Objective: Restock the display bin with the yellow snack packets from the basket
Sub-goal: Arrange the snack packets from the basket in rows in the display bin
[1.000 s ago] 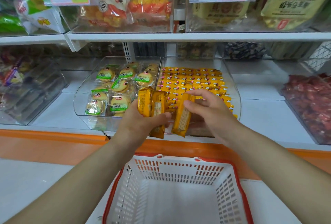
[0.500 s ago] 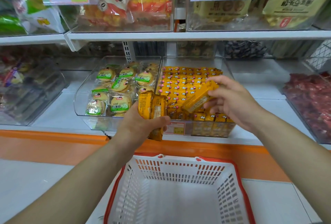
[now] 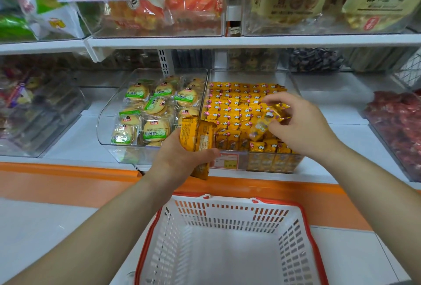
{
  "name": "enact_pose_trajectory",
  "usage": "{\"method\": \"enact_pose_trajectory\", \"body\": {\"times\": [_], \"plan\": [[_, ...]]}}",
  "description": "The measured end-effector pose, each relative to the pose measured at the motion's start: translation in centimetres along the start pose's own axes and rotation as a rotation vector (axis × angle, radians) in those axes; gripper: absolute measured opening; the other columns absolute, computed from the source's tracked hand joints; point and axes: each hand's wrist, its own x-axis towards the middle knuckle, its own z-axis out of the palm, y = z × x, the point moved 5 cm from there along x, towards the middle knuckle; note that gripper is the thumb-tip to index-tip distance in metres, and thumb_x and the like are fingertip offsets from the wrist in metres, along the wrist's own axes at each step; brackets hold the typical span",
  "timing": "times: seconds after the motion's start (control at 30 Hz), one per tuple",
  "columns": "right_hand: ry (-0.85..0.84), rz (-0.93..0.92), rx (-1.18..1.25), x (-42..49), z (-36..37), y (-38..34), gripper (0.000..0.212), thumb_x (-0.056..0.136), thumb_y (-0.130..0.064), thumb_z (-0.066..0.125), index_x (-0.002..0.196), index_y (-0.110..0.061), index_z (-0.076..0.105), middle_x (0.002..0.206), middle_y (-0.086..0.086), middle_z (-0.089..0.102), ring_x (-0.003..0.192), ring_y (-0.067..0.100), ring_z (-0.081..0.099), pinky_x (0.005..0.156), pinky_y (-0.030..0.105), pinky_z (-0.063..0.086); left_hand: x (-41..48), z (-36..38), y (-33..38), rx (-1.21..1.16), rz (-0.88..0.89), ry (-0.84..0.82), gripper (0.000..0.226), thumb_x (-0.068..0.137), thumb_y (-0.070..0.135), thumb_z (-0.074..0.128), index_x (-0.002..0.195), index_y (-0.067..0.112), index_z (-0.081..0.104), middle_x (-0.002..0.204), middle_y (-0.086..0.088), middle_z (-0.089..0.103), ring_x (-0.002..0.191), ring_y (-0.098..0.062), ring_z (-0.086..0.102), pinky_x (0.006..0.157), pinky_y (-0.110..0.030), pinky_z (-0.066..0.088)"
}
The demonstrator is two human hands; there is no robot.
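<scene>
A clear display bin [image 3: 293, 84] on the lower shelf holds tidy rows of yellow snack packets [image 3: 232, 107]. My right hand [image 3: 298, 125] is over the bin's front right part, fingers closed on one blurred yellow packet [image 3: 266, 120] just above the rows. My left hand [image 3: 180, 159] stays at the bin's front left corner, gripping a small stack of yellow packets [image 3: 197, 134] upright. The white basket with a red rim [image 3: 227, 207] sits below my arms; no packets show inside it.
A second clear bin [image 3: 107, 114] of round green-labelled biscuits adjoins on the left. An empty-looking clear bin [image 3: 45, 129] stands far left, a bin of red sweets [image 3: 396, 120] far right. An upper shelf [image 3: 227, 41] with bagged snacks and price tags overhangs. An orange ledge [image 3: 68, 170] fronts the shelf.
My right hand took one packet from the left hand's stack and carried it right and forward, down over the bin's rows. The left hand has hardly moved.
</scene>
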Motion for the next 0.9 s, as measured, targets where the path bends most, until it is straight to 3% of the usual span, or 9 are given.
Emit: {"method": "enact_pose_trajectory", "body": {"times": [0.07,0.13,0.27,0.37,0.5,0.63,0.7,0.8,0.9], "plan": [[-0.002,0.037,0.180,0.1,0.3,0.2,0.050,0.080,-0.003,0.071,0.117,-0.035,0.060,0.109,-0.010,0.062,0.086,0.005,0.065,0.073,0.018,0.053,0.0,0.0,-0.1,0.010,-0.001,0.000,0.036,0.079,0.026,0.086,0.108,0.026,0.065,0.085,0.002,0.079,0.078,-0.018,0.078,0.079,-0.044,0.063],[-0.017,0.059,0.289,0.1,0.8,0.3,0.049,0.079,-0.005,0.077,0.112,-0.035,0.057,0.106,-0.010,0.063,0.086,0.006,0.067,0.075,0.024,0.058,0.0,0.0,-0.1,0.018,0.001,0.000,0.036,0.079,0.027,0.086,0.108,0.026,0.065,0.084,0.002,0.079,0.078,-0.017,0.078,0.078,-0.042,0.063],[-0.072,0.050,0.361,0.1,1.8,0.1,0.043,0.082,-0.010,0.079,0.102,-0.040,0.057,0.109,-0.013,0.068,0.093,0.001,0.068,0.078,0.022,0.058,0.0,0.0,-0.1,0.008,0.001,-0.005,0.037,0.079,0.026,0.086,0.109,0.026,0.064,0.084,0.003,0.079,0.077,-0.016,0.078,0.068,-0.036,0.061],[-0.089,0.011,0.282,0.2,2.0,-0.4,0.042,0.086,-0.009,0.075,0.107,-0.042,0.059,0.110,-0.018,0.066,0.094,-0.004,0.065,0.077,0.019,0.057,0.0,-0.1,-0.2,0.002,0.002,-0.007,0.038,0.079,0.024,0.086,0.110,0.026,0.064,0.085,0.003,0.079,0.076,-0.017,0.078,0.065,-0.033,0.062],[-0.095,0.011,0.239,0.3,2.2,-0.4,0.043,0.089,-0.011,0.071,0.119,-0.041,0.059,0.111,-0.015,0.061,0.087,0.002,0.064,0.073,0.023,0.054,0.1,-0.2,-0.3,0.001,0.004,-0.013,0.038,0.079,0.024,0.086,0.109,0.027,0.064,0.085,0.004,0.079,0.076,-0.017,0.078,0.065,-0.032,0.062],[-0.085,-0.012,0.197,0.4,1.9,-0.6,0.045,0.089,-0.010,0.067,0.116,-0.046,0.060,0.108,-0.015,0.058,0.088,0.004,0.061,0.066,0.012,0.049,0.3,-0.3,-0.4,-0.009,0.005,-0.020,0.037,0.078,0.026,0.087,0.108,0.028,0.064,0.085,0.004,0.079,0.076,-0.017,0.078,0.066,-0.033,0.062],[-0.091,0.018,0.196,0.6,1.9,-0.5,0.038,0.087,-0.012,0.069,0.109,-0.043,0.066,0.103,-0.008,0.058,0.086,0.012,0.063,0.068,0.015,0.051,0.4,-0.3,-0.4,-0.016,0.008,-0.018,0.037,0.078,0.027,0.087,0.108,0.028,0.065,0.085,0.004,0.079,0.077,-0.016,0.078,0.071,-0.036,0.062],[-0.060,0.257,0.702,0.6,1.9,-0.2,0.021,0.079,-0.004,0.078,0.089,-0.022,0.072,0.090,0.002,0.058,0.088,0.029,0.069,0.076,0.034,0.060,0.4,-0.1,-0.5,-0.094,0.001,-0.028,0.031,0.081,0.024,0.085,0.107,0.026,0.067,0.088,-0.001,0.080,0.084,-0.022,0.078,0.082,-0.049,0.062],[-0.144,0.353,1.039,-0.3,2.9,-1.5,0.024,0.064,-0.009,0.084,0.077,-0.016,0.065,0.078,0.002,0.068,0.078,0.020,0.072,0.070,0.029,0.058,0.4,0.4,0.1,-0.274,-0.014,-0.011,0.036,0.080,0.023,0.085,0.112,0.025,0.067,0.098,-0.005,0.080,0.093,-0.027,0.078,0.090,-0.055,0.059]]}}
